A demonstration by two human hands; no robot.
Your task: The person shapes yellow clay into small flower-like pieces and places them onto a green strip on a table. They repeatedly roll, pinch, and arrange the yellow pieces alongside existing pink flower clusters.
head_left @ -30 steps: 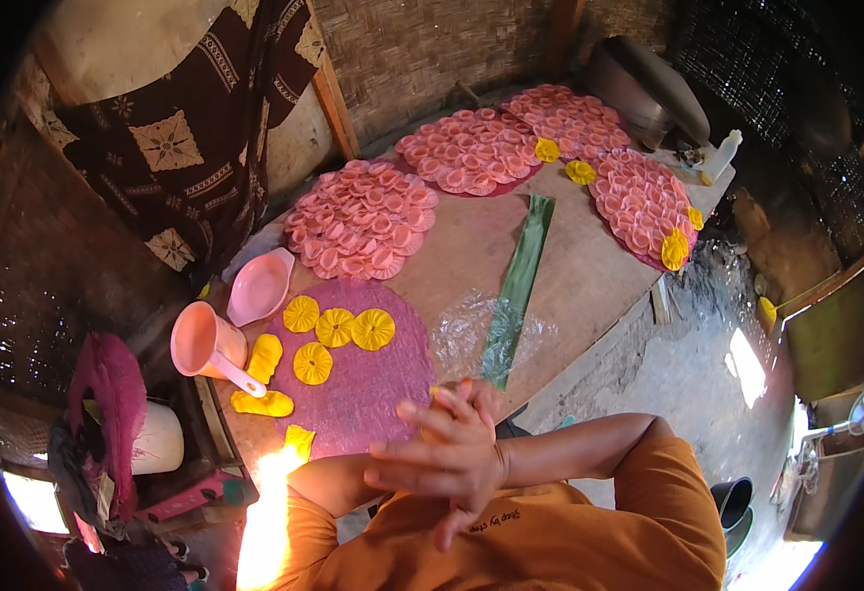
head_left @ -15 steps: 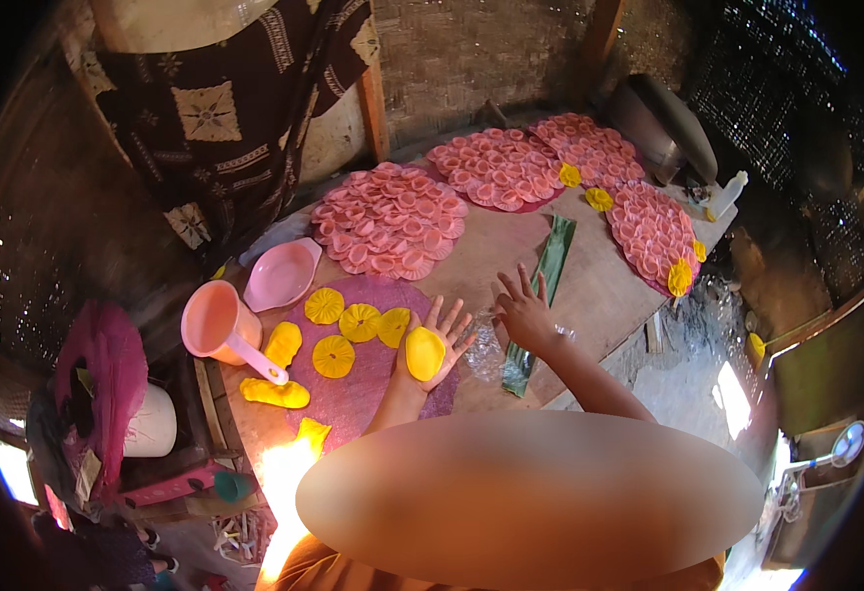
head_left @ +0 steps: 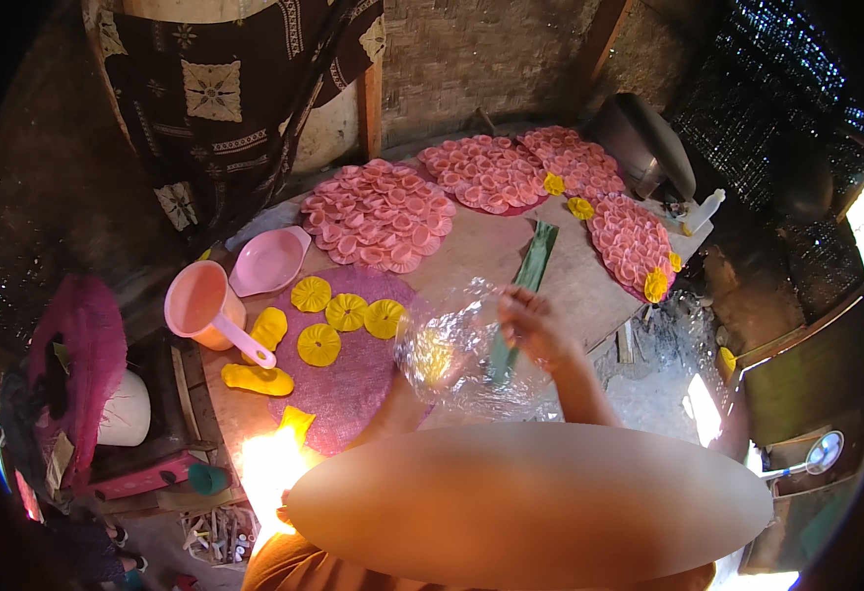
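Note:
My right hand [head_left: 528, 327] pinches the top edge of a clear plastic sheet [head_left: 466, 360] and holds it up over the near side of the wooden table [head_left: 481, 251]. My left hand [head_left: 422, 372] is behind the sheet and shows only dimly through it, with a yellow disc [head_left: 434, 357] lying on its palm. Just left of it a round purple mat [head_left: 348, 389] carries several more yellow discs [head_left: 345, 311]. A green leaf strip [head_left: 535, 258] lies on the table beyond my right hand.
Round mats covered with pink discs [head_left: 378, 212] fill the far side of the table. A pink scoop [head_left: 200, 305] and a pink bowl [head_left: 269, 261] stand at the left edge. A patterned dark cloth [head_left: 215, 98] hangs behind. A white bottle [head_left: 700, 212] sits at the far right.
My hands were together near my chest, then reached out, the left with a yellow disc on its palm. Now the right hand has lifted the clear plastic sheet over the left.

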